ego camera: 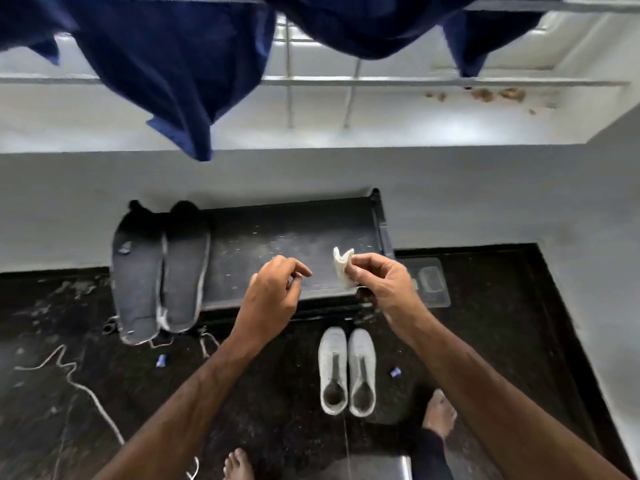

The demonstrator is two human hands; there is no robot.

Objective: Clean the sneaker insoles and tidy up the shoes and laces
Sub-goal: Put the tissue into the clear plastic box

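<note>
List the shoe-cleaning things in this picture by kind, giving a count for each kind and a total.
Insoles: 2
Sneakers: 2
Laces: 1
Cloth, held in the right hand: 1
Total: 6

The right hand point(382, 284) pinched a small folded white cloth point(341, 268) above the dark tabletop point(287, 244), where two grey foam insoles point(161, 271) lay far left; white sneakers point(347, 370) stood on the floor.

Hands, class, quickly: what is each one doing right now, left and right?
Left hand: empty, fingers loosely curled, holding nothing.
Right hand: closed, pinching a small white cloth between thumb and fingers.
</note>
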